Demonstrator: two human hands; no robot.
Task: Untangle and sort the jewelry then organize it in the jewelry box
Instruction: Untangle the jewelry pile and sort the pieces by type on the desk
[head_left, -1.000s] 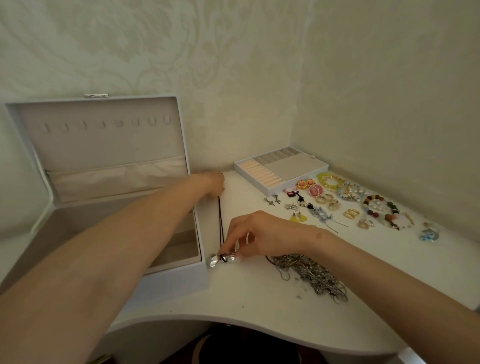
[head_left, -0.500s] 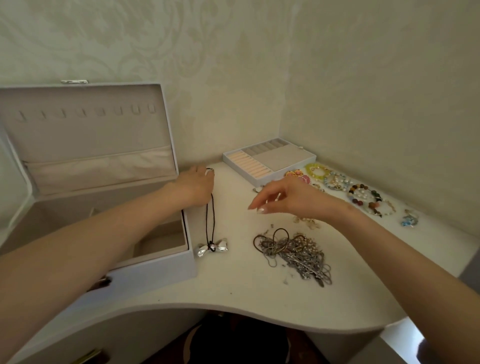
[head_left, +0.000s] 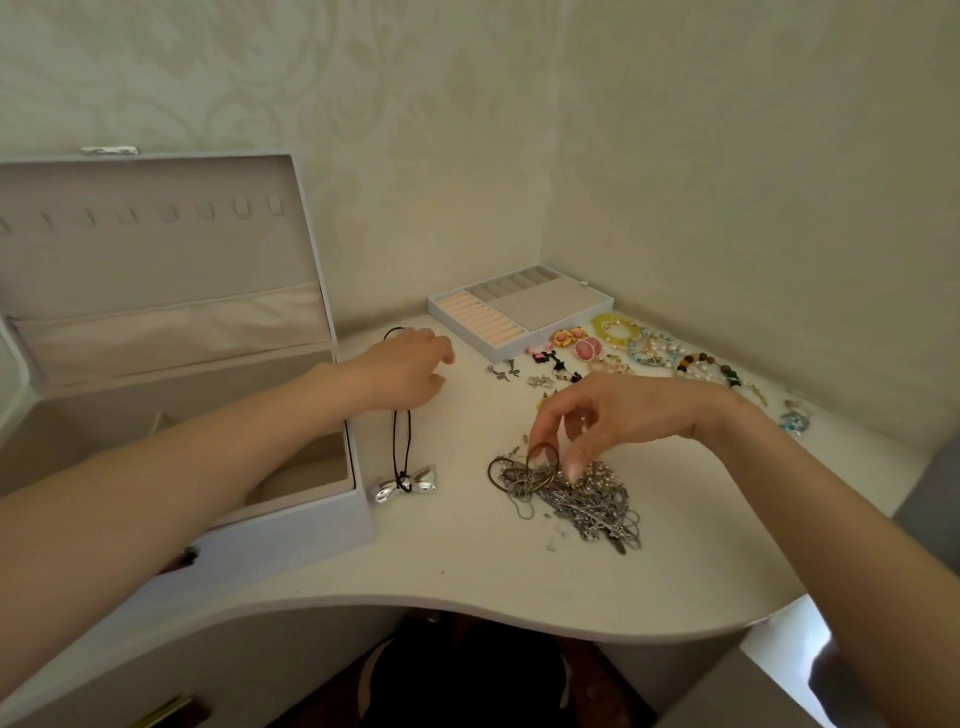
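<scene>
Right hand (head_left: 623, 415) dropping onto tangled chains (head_left: 582, 501), pinching a loop (head_left: 543, 456), left hand (head_left: 410, 371) lying loose on bow necklace (head_left: 404, 486) beside jewelry box (head_left: 311, 522), both well back from desk (head_left: 467, 605) edge

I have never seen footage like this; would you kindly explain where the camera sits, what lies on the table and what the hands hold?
No machine: a person's bare hands, filmed by a camera on their head looking down. On the table stand an open jewelry box and a ring tray, beside earrings, bead bracelets and a tangle of chains. The left hand lies over a black cord necklace; whether it grips is unclear. The right hand pinches a brownish loop from the tangle.
</scene>
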